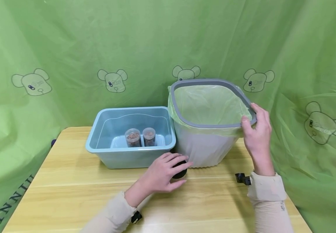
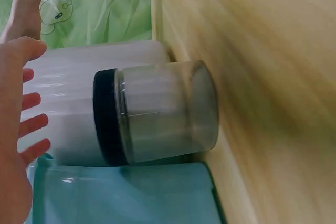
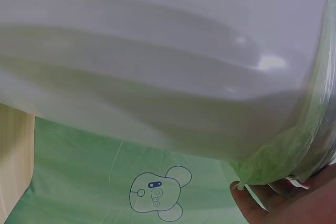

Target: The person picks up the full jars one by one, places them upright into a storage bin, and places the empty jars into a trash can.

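Note:
A clear empty-looking jar point(image 2: 165, 111) with a black lid point(image 1: 180, 174) stands upright on the table, in front of the trash can. Above that lid hovers my left hand point(image 1: 162, 173), fingers spread, with a gap to the jar in the left wrist view. My right hand point(image 1: 258, 136) grips the grey rim point(image 1: 214, 125) of the white trash can point(image 1: 203, 147), thumb over the rim and fingers outside. A pale green bag point(image 1: 206, 103) lines the can, its edge folded over the outside. The right wrist view shows the can's wall and the fingers at the bag's edge.
Left of the can, touching or nearly so, sits a blue plastic basin point(image 1: 130, 158). Inside it stand two clear jars with reddish-brown contents, one wider point(image 1: 133, 139) and one narrower point(image 1: 149, 137). A green patterned curtain point(image 1: 150, 45) hangs behind the wooden table point(image 1: 69, 194).

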`<state>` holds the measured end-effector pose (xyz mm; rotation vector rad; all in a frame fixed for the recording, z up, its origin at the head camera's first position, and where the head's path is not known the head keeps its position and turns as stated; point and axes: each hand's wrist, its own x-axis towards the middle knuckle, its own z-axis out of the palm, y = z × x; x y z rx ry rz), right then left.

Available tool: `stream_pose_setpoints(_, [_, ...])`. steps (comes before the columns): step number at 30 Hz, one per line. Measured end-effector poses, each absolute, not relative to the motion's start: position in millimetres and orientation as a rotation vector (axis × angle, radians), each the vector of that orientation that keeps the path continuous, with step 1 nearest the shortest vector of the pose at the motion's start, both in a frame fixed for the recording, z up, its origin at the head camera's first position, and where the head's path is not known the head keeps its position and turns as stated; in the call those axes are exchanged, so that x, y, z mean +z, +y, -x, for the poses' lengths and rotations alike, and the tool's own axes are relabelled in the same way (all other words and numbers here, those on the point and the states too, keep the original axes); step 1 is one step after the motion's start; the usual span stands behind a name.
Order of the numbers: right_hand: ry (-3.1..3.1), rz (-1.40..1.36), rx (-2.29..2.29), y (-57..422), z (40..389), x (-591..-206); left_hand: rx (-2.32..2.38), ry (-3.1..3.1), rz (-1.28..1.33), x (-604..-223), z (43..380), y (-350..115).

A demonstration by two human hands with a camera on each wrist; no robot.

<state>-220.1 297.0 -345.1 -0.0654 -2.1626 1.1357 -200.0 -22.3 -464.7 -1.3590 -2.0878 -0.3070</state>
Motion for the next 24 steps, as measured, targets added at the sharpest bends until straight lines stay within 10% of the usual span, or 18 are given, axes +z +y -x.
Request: stream_pose_setpoints(24, [-2.154, 0.061, 1.146, 297.3, 220.8, -346.6, -0.348, -2.656, 1.173, -488.1, 197.8, -20.8])
